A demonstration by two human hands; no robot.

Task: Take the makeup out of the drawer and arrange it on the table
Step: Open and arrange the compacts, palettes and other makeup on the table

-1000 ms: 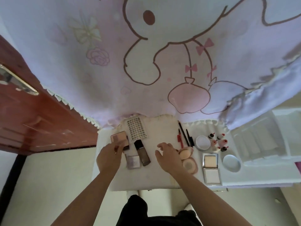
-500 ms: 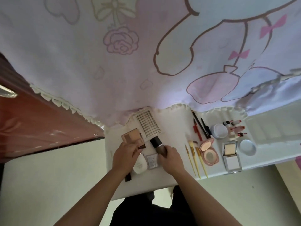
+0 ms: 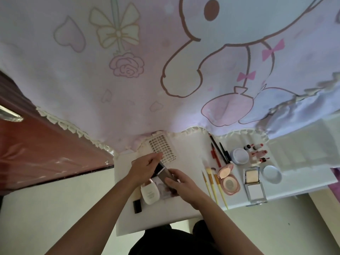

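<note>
My left hand and my right hand meet over a brown foundation bottle at the left of the white table. The left fingers pinch its dark cap end and the right hand grips its body. Just below lie a white tube, a small clear box and a black stick. A lash tray lies behind the hands. To the right lie yellow brushes, an open pink compact, a square compact and pencils. The tan palette seen earlier is hidden.
A round jar, small nail-polish bottles and a pale blue lid sit at the table's right. A white translucent drawer unit stands beyond them. A pink cartoon cloth hangs over the table's back. A red-brown door is left.
My right hand went from the puffs at the right to the brown bottle. My left hand came off the palette onto the bottle's cap end. The view shifted left and closer.
</note>
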